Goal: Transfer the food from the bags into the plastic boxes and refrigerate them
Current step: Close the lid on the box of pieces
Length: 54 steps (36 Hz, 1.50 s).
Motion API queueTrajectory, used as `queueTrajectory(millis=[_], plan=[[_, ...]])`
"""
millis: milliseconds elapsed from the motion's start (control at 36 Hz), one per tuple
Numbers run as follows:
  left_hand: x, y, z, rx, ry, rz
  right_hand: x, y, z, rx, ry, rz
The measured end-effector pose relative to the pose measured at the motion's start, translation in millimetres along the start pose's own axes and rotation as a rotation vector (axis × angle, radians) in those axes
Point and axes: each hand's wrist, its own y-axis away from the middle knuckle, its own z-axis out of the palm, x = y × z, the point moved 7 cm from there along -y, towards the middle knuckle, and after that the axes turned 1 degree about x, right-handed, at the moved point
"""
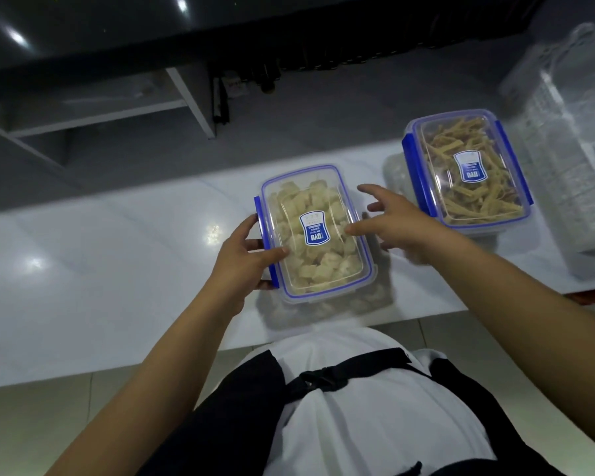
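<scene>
A clear plastic box with a blue-rimmed lid sits on the white counter, filled with pale food chunks. My left hand grips its left side, thumb on the lid, fingers round the blue clip. My right hand hovers over the box's right edge with its fingers spread and holds nothing. A second lidded box with tan food strips stands to the right, its blue clips down.
Clear plastic bags and a transparent bin pile up at the counter's right end. A crumpled clear bag lies between the two boxes. Beyond the counter are a grey floor and white shelving.
</scene>
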Motion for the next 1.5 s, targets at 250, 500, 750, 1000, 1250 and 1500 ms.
queueTrajectory(millis=[250, 500, 750, 1000, 1250, 1500], plan=[[19.7, -16.3, -16.3, 0.013, -0.132, 0.041, 12.8, -5.3, 20.4, -0.023, -0.209, 0.212], [16.3, -18.9, -19.9, -0.023, -0.121, 0.035, 5.2, 7.0, 17.6, 0.147, -0.240, 0.123], [11.5, -22.7, -21.1, -0.057, -0.094, 0.057, -4.1, 15.0, 17.6, 0.197, -0.141, 0.077], [10.6, -27.7, -19.3, -0.085, -0.089, 0.103, -17.8, 15.3, 20.5, 0.315, 0.085, 0.068], [11.0, -31.2, -17.4, -0.119, -0.122, 0.163, -24.5, 20.2, 24.6, 0.386, 0.155, 0.114], [7.9, -32.7, -20.2, -0.210, -0.056, 0.201, -23.8, 28.4, 28.7, 0.437, 0.106, 0.085]])
